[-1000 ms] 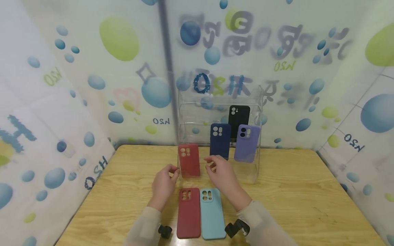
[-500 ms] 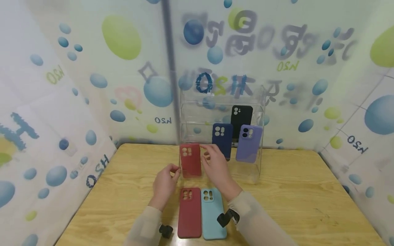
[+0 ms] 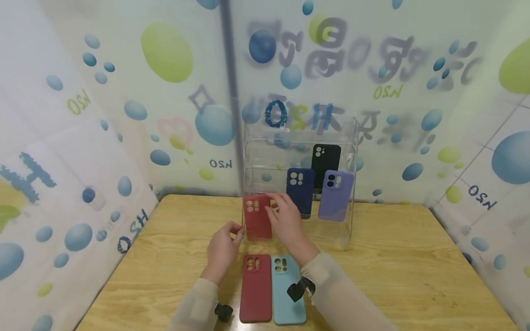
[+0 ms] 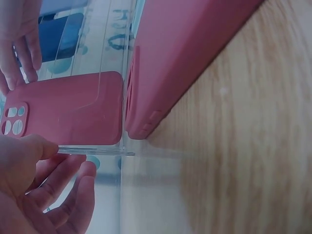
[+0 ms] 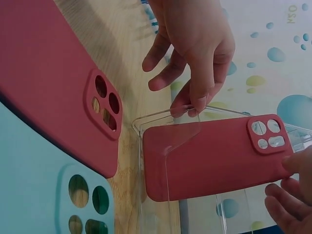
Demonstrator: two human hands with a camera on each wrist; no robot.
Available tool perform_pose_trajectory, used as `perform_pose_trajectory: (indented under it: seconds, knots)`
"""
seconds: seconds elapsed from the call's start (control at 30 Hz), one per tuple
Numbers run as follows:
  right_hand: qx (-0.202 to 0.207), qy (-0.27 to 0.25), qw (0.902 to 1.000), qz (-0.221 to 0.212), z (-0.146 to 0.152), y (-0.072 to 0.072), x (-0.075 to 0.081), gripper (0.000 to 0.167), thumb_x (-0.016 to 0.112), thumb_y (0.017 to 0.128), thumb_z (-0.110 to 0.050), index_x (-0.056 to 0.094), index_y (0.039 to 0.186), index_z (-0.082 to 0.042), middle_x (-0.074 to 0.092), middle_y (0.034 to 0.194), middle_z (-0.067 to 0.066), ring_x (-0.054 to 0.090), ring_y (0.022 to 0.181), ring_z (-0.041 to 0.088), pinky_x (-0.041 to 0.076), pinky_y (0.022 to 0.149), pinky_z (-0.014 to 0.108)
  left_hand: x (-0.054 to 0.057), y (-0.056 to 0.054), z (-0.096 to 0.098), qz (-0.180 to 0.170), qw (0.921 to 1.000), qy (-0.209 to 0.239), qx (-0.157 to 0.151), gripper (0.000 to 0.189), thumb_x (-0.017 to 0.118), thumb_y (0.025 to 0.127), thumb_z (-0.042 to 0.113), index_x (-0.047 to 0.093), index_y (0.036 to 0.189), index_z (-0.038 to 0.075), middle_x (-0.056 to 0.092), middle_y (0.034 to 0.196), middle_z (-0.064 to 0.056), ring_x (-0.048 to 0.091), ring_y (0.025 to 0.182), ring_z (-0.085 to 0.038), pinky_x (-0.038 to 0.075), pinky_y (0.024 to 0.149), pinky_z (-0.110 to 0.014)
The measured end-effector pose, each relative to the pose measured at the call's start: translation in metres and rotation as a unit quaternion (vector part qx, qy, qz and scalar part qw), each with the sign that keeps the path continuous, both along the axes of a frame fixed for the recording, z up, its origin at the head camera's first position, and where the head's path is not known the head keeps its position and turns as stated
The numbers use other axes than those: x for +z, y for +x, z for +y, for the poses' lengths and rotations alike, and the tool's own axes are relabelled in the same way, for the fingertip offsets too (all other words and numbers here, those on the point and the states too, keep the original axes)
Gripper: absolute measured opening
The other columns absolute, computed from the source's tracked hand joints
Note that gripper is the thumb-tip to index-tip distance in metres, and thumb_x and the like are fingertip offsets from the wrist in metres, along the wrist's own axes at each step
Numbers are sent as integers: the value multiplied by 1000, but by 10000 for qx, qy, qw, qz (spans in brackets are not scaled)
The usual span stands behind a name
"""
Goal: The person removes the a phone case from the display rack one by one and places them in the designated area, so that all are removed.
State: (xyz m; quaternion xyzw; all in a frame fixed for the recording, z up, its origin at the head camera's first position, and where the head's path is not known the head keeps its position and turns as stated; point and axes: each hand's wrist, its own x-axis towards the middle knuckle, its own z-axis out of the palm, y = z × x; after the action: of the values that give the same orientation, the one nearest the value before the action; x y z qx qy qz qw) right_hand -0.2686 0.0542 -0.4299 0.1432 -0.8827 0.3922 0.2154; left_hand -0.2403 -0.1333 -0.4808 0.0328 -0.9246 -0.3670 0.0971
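Note:
A red phone case [image 3: 257,225] stands in the front left tier of a clear display stand [image 3: 340,235]. My right hand [image 3: 288,225] pinches its upper right corner, thumb on the front face and fingers at the edge. With thumb and fingertip, my left hand [image 3: 223,248] pinches the stand's left side panel, low down; the right wrist view shows this left hand [image 5: 200,44] with its other fingers spread. Flat on the table before the stand lie a second red phone case [image 3: 256,294] and a light blue phone case [image 3: 285,299], side by side.
A navy phone case [image 3: 300,195], a purple phone case [image 3: 334,197] and a black phone case [image 3: 326,158] stand on the stand's tiers to the right. The wooden table [image 3: 393,266] meets a patterned wall [image 3: 186,174] behind the stand.
My right hand has moved left from in front of the navy case to the standing red case and taken hold of its corner. My left hand has kept its hold on the stand.

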Motion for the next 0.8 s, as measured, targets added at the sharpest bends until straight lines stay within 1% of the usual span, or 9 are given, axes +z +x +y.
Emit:
perform_pose_trajectory:
  seconds: [0.2,0.3,0.53,0.8]
  knots:
    - [-37,-133,9993,345,0,0,-2,27,72,98,-14,70,125,-13,68,118,7,70,92,20,61,79,35,-1,0,-1,11,10000,-15,29,11,68,100,28,71,98,18,74,96,1,48,53,-10,35,46,-29]
    - [-52,-184,9989,420,0,0,-3,24,72,97,-14,71,121,-13,69,116,6,70,89,19,61,78,35,-1,0,-1,40,10000,-5,20,11,69,100,28,71,98,18,74,97,1,49,54,-10,35,46,-29]
    - [-95,-231,9987,442,-1,3,-4,21,72,96,-8,72,117,-13,69,112,5,69,85,17,60,78,33,-2,-1,0,107,9999,-24,34,10,69,99,27,71,96,18,75,96,1,51,55,-9,36,46,-29]
    - [-127,-298,9984,462,0,6,-5,20,73,96,-8,71,115,-12,69,110,6,70,87,18,61,77,33,-2,-1,0,87,9999,-27,50,11,69,99,29,71,97,19,75,96,1,52,57,-9,37,47,-29]
